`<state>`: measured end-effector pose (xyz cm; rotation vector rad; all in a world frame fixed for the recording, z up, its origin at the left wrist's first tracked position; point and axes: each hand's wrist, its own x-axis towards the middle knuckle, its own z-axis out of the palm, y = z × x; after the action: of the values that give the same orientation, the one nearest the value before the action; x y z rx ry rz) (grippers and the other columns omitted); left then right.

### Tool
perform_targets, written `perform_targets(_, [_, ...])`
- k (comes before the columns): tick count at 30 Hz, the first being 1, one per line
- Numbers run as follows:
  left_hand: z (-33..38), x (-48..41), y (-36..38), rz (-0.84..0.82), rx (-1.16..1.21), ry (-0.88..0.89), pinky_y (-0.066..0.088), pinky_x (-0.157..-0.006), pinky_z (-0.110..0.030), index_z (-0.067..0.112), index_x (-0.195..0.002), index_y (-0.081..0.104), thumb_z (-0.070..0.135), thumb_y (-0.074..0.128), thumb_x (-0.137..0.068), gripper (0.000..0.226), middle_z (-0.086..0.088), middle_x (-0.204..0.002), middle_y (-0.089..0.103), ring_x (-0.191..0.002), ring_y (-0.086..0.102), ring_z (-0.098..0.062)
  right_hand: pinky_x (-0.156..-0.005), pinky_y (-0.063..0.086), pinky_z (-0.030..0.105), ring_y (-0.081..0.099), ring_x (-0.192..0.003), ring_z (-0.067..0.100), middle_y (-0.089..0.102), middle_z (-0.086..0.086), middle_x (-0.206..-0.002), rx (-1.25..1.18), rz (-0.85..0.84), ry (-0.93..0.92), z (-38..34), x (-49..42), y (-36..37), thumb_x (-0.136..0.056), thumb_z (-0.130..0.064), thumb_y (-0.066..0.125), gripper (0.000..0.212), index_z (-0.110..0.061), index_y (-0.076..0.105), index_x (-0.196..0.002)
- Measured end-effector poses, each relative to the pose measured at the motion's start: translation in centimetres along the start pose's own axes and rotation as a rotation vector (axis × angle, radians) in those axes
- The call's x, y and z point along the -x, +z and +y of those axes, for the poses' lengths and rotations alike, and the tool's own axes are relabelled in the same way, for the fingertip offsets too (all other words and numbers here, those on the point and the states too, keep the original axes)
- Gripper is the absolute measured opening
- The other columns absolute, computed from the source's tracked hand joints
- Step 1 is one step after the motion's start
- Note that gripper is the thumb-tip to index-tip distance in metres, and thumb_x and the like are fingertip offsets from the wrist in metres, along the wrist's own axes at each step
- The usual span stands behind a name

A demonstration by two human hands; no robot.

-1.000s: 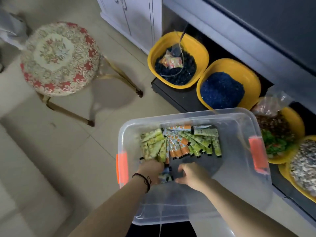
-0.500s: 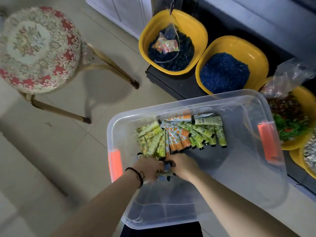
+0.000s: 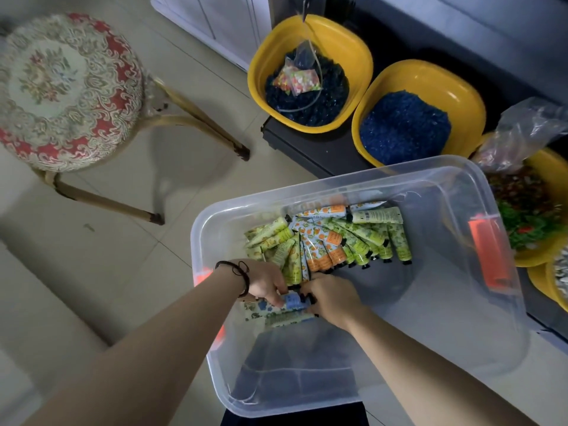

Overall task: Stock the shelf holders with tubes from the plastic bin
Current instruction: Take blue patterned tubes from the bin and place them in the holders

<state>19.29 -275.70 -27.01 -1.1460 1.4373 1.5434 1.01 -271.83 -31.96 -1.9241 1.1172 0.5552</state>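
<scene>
Reaching into the clear plastic bin (image 3: pixel 461 318), both hands are meeting over a small bunch of blue-patterned tubes (image 3: pixel 290 303) lying near the bin's left wall. The left hand (image 3: pixel 267 284), with a dark cord at its wrist, is gripping the bunch from the left with curled fingers. The right hand (image 3: pixel 333 298) is holding the black cap ends from the right, its fingers bent round them. A fan of green and orange tubes (image 3: pixel 332 241) is lying on the bin's floor just beyond the hands. Past the bin, yellow bowls (image 3: pixel 338 35) of dark blue beads are sitting on a black shelf (image 3: pixel 307 149). An embroidered stool (image 3: pixel 61 87) is standing on the tiled floor to the left.
</scene>
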Motion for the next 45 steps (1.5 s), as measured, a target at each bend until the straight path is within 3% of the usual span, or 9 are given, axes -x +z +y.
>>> perform_targets(7, [1.2,-0.3,0.3,-0.114,-0.168,-0.033,0.04,-0.086,-0.03,0.017,-0.131,0.053,0.038,0.056,-0.092,0.045,-0.003,-0.12,0.059,-0.109,0.054,-0.023,-0.065,0.048,0.032,0.065,-0.09,0.024,0.07,-0.002,-0.101,-0.069,0.103,0.034,-0.3,0.8,0.9,-0.09,-0.014,0.057,0.023,-0.028,0.065,-0.106])
perform_targets(13, [1.4,0.1,0.4,-0.087,-0.066,0.01,0.038,-0.096,-0.032,0.023,-0.136,0.049,0.035,0.061,-0.089,0.049,-0.003,-0.13,0.056,-0.12,0.051,-0.023,-0.057,0.04,0.029,0.061,-0.084,0.02,0.065,-0.006,-0.094,-0.14,-0.11,0.092,2.5,0.9,-2.8,-0.088,-0.018,0.064,0.012,-0.028,0.056,-0.086])
perform_targets(21, [1.8,-0.3,0.4,-0.078,0.01,0.057,0.044,-0.094,-0.03,0.026,-0.133,0.052,0.023,0.045,-0.098,0.036,-0.001,-0.11,0.063,-0.1,0.065,-0.019,-0.067,0.042,0.033,0.061,-0.094,0.027,0.064,0.004,-0.106,0.188,-0.216,0.135,4.9,1.5,-4.9,-0.09,-0.009,0.055,0.019,-0.019,0.059,-0.105])
perform_targets(24, [1.9,-0.6,0.1,-0.024,0.021,0.014,0.056,-0.074,-0.03,0.02,-0.123,0.061,0.004,0.041,-0.096,0.037,-0.004,-0.125,0.056,-0.084,0.068,-0.017,-0.064,0.042,0.029,0.063,-0.091,0.025,0.065,0.002,-0.102,0.255,-0.201,0.128,4.5,1.6,-4.6,-0.086,-0.025,0.058,0.019,-0.02,0.063,-0.104])
perform_targets(26, [2.3,-0.5,0.0,0.026,-0.032,-0.025,0.054,-0.056,-0.025,0.009,-0.118,0.062,0.001,0.042,-0.095,0.031,-0.011,-0.107,0.059,-0.071,0.064,-0.017,-0.06,0.042,0.029,0.063,-0.086,0.023,0.064,0.001,-0.096,0.245,-0.149,0.111,3.9,1.5,-4.0,-0.082,-0.043,0.062,0.028,-0.018,0.065,-0.095])
perform_targets(33, [4.1,-1.9,3.1,-0.003,-0.249,-0.024,0.051,-0.082,-0.033,0.006,-0.13,0.045,0.044,0.062,-0.086,0.06,-0.008,-0.124,0.059,-0.101,0.059,-0.025,-0.065,0.047,0.033,0.064,-0.084,0.026,0.067,0.006,-0.095,0.097,-0.173,0.188,3.1,1.0,-3.1,-0.085,-0.04,0.068,0.031,-0.012,0.066,-0.096])
perform_targets(38, [4.6,-1.9,4.0,0.025,-0.152,-0.019,0.049,-0.089,-0.035,0.008,-0.14,0.026,0.022,0.07,-0.083,0.073,-0.01,-0.132,0.051,-0.115,0.054,-0.03,-0.056,0.039,0.028,0.059,-0.084,0.023,0.064,0.006,-0.1,-0.03,-0.288,0.208,3.6,1.4,-4.8,-0.079,-0.034,0.075,0.036,-0.012,0.061,-0.103])
perform_targets(43, [3.3,-0.4,2.8,0.051,0.118,0.033,0.052,-0.079,-0.033,0.017,-0.135,0.028,0.02,0.078,-0.075,0.078,-0.01,-0.112,0.062,-0.089,0.062,-0.024,-0.062,0.042,0.024,0.057,-0.081,0.016,0.06,0.0,-0.122,-0.152,-0.349,0.16,4.2,2.7,-6.9,-0.079,-0.025,0.076,0.062,-0.026,0.05,-0.135])
perform_targets(45, [2.6,0.4,2.3,0.046,0.27,0.055,0.054,-0.068,-0.033,0.019,-0.127,0.034,0.017,0.078,-0.075,0.068,-0.003,-0.089,0.06,-0.071,0.06,-0.019,-0.062,0.04,0.025,0.058,-0.078,0.015,0.064,-0.006,-0.103,-0.212,-0.287,0.141,4.2,3.3,-7.9,-0.081,-0.026,0.075,0.033,-0.027,0.064,-0.112])
